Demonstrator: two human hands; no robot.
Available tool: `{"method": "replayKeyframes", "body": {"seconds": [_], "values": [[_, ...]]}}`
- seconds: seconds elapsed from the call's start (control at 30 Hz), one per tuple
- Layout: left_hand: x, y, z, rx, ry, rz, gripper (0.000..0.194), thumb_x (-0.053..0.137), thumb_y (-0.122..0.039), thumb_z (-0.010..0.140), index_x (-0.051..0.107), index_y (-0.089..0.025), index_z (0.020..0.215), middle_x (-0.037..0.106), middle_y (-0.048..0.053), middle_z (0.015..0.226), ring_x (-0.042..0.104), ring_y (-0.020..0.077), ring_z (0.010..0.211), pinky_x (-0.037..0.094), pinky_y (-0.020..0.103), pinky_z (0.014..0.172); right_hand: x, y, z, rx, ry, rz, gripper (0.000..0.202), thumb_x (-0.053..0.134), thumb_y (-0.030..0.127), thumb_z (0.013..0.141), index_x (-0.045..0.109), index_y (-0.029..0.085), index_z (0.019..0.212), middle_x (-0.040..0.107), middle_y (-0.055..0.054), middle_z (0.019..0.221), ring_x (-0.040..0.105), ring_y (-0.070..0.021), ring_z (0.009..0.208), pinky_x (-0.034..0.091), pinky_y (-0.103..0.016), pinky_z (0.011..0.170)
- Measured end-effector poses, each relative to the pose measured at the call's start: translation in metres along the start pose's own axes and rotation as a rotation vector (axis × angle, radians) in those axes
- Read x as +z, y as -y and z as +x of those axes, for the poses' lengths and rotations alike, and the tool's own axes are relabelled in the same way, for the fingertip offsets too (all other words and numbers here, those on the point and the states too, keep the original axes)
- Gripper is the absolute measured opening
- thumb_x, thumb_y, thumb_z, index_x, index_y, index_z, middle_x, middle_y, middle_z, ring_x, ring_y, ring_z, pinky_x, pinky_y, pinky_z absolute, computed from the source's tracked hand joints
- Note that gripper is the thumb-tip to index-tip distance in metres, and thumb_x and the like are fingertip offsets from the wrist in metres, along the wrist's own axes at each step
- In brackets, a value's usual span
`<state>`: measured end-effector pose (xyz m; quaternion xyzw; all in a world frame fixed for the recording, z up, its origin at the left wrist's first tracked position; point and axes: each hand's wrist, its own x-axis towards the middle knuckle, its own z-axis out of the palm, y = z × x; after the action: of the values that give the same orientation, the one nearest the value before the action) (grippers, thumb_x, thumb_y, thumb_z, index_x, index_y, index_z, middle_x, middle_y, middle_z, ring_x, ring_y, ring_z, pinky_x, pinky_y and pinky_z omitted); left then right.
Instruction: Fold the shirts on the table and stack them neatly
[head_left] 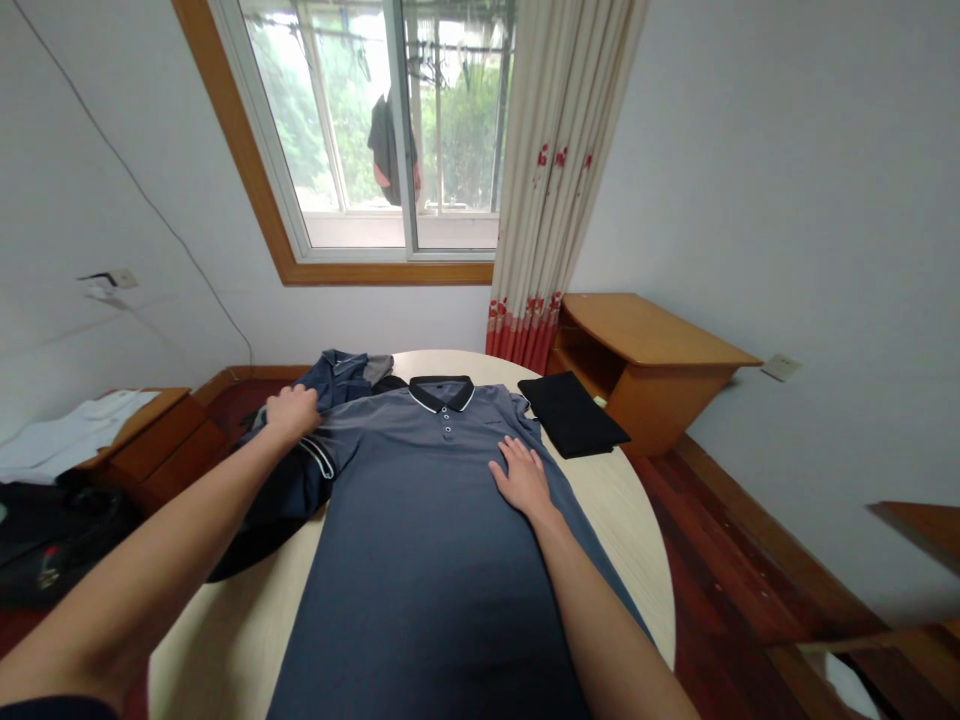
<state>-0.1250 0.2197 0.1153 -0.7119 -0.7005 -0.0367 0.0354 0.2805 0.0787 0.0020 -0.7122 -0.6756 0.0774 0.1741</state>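
Hand (right) (523,477): flat on chest of gray-blue polo shirt (442,540), fingers slightly spread, gripping nothing. Hand (left) (294,412): at shirt's sleeve (341,440), fingers bent; cannot tell whether pinching fabric. Shirt position: spread front up on round pale table (637,520), collar (441,384) toward window (465,140). Crowding left sleeve side: heap of dark clothes (334,376). Just beside opposite shoulder: folded black cloth (574,413). Beyond table edge: wooden desk (660,330), patterned curtain (559,200).

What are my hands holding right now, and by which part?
Your right hand lies flat on the polo shirt, holding nothing. Your left hand is at its sleeve; I can't tell whether it grips that.
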Motion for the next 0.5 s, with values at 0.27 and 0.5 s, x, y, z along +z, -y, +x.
{"method": "replayKeyframes", "body": {"seconds": [0.27, 0.5], "values": [[0.066, -0.068, 0.002, 0.164, 0.175, 0.005, 0.06, 0.029, -0.05, 0.098, 0.046, -0.022, 0.149, 0.04, 0.013, 0.157, 0.036, 0.031, 0.145, 0.031, 0.052, 0.114, -0.004, 0.003, -0.002, -0.002, -0.014, 0.008, 0.051, 0.046, 0.038, 0.098, 0.052, 0.016, 0.143, 0.041, -0.011, 0.157, 0.032, -0.0244, 0.148, 0.02, -0.045, 0.121], [0.072, -0.067, 0.011, 0.053, 0.227, 0.001, 0.07, 0.027, -0.054, 0.098, 0.034, -0.014, 0.155, 0.021, 0.016, 0.164, 0.02, 0.0356, 0.151, 0.019, 0.059, 0.119, -0.004, 0.003, -0.003, -0.005, -0.038, 0.019, 0.049, 0.046, 0.038, 0.097, 0.054, 0.018, 0.142, 0.042, -0.01, 0.156, 0.034, -0.0248, 0.147, 0.021, -0.046, 0.121]]}}
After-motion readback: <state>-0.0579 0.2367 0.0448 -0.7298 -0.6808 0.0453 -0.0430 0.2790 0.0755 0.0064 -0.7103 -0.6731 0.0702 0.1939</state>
